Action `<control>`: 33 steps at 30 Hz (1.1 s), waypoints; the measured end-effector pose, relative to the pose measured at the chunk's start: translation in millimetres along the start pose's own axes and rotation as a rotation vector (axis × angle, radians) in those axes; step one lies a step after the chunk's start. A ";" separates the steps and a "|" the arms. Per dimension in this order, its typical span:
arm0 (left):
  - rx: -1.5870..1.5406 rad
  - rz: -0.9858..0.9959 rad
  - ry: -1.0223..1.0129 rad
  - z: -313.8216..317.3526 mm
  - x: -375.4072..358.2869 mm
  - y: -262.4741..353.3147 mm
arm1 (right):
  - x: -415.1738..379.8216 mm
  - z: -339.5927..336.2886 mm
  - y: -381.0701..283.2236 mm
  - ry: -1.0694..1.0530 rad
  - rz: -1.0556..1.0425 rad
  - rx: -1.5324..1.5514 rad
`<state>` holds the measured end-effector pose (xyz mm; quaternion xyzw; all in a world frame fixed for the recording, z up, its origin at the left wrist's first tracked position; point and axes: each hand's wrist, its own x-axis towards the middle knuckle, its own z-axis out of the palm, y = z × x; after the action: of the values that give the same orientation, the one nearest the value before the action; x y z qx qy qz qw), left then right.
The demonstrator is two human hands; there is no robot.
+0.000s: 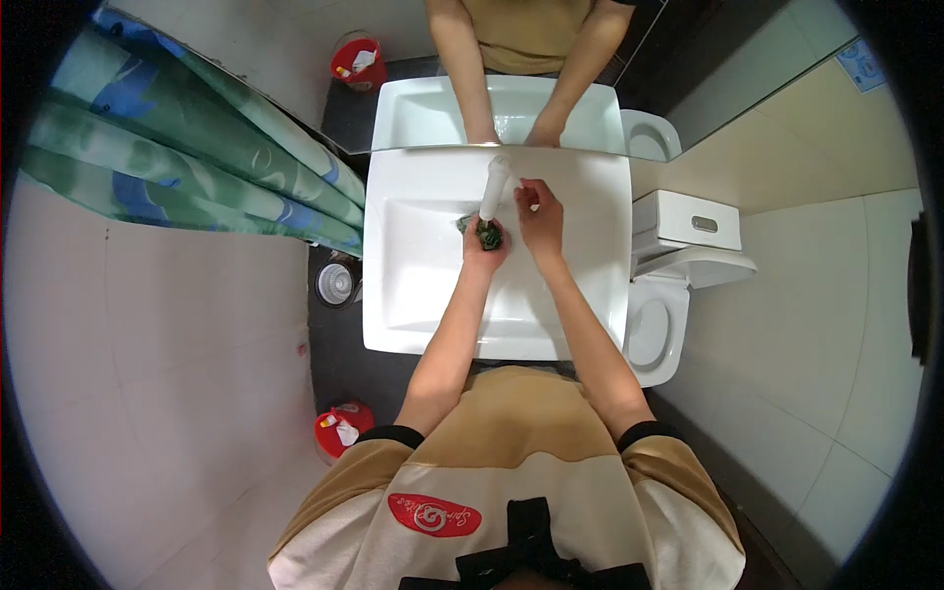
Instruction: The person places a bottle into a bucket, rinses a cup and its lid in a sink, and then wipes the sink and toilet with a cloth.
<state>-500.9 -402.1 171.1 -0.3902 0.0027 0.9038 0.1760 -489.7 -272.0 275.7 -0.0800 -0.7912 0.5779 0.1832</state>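
My left hand (482,256) is in the sink basin, under the spout of the white faucet (496,187). Its fingers are wrapped round a dark green, crumpled-looking thing (489,235); I cannot tell what kind it is. Part of that green thing shows past the fingers on the left. Just right of the faucet is my right hand (542,224), raised above the sink's right side. Its fingers curl in towards the thumb, fingertips close beside the faucet, and whatever lies between them is hidden.
The white sink (596,285) stands against a mirror (747,93) that reflects both arms. A green and blue curtain (187,167) hangs at the left. On the right is a toilet (654,329) with its lid raised. A red bin (344,425) sits on the dark floor at lower left.
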 end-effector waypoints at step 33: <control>1.135 -0.848 0.036 42.8 -139.6 50.6 | -57.0 9.9 -14.0 -0.775 -0.723 -0.521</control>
<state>-458.7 -487.6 292.7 -0.2206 0.3240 0.6099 0.6888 -439.8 -304.6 275.0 0.3693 -0.8934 0.2524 0.0405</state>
